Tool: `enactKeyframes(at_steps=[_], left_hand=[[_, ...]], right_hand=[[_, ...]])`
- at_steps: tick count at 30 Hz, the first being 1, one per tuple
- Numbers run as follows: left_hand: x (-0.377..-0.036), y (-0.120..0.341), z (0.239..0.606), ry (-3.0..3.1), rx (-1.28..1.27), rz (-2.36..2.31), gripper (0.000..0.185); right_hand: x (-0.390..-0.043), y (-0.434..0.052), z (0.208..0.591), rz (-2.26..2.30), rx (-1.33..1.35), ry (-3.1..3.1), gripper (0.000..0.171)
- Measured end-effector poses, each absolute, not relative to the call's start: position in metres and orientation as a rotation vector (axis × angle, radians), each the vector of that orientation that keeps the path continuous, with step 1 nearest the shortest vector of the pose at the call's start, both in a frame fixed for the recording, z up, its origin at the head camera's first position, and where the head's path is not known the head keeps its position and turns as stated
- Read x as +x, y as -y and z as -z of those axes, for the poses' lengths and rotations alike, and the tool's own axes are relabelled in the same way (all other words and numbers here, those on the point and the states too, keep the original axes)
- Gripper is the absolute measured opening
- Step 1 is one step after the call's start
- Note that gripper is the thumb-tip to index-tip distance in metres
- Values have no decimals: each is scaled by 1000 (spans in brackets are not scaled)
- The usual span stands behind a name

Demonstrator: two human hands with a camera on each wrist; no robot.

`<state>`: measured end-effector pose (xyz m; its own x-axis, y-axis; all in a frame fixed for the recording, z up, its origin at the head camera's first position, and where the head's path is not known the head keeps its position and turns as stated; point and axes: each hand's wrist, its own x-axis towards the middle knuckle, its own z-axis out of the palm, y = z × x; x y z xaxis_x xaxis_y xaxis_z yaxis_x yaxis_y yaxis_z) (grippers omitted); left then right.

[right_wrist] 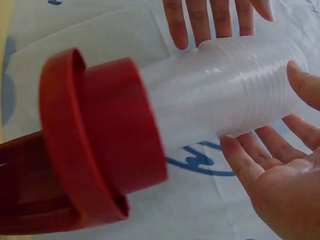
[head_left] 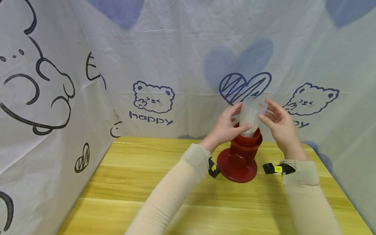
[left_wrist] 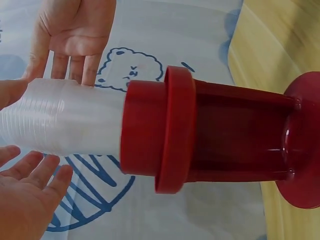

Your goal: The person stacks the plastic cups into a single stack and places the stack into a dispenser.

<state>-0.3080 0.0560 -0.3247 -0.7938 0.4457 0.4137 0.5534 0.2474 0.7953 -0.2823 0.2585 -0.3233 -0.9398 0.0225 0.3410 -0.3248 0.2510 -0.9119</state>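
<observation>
A red cup holder [head_left: 245, 153] [left_wrist: 210, 130] [right_wrist: 95, 140] stands on its round base near the back of the wooden table [head_left: 147, 182]. A stack of translucent plastic cups [head_left: 251, 114] [left_wrist: 60, 120] [right_wrist: 225, 95] sticks up out of its top collar. My left hand [head_left: 233, 124] [left_wrist: 30, 195] is on the stack's left side, thumb in front and straight fingers behind. My right hand [head_left: 268, 116] [right_wrist: 280, 165] flanks the stack's right side, fingers straight and the thumb touching the cups. Whether the stack's lower end is seated inside the holder is hidden.
White printed cloth [head_left: 164, 65] with bears and hearts walls in the table at the back and on both sides. A black strap with a yellow tag [head_left: 277, 168] sits at each wrist. Bare tabletop lies in front of the holder.
</observation>
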Motion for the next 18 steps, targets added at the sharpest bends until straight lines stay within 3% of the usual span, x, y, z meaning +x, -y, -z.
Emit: enactKeyframes(at_steps=[10, 18], left_hand=[[-310, -59, 344, 2455, -945, 1506, 79], [-313, -59, 358, 2517, -962, 1391, 80]], right_hand=[[-287, -261, 344, -1870, 338, 2148, 64], [-289, -263, 358, -1760, 227, 2283, 66]])
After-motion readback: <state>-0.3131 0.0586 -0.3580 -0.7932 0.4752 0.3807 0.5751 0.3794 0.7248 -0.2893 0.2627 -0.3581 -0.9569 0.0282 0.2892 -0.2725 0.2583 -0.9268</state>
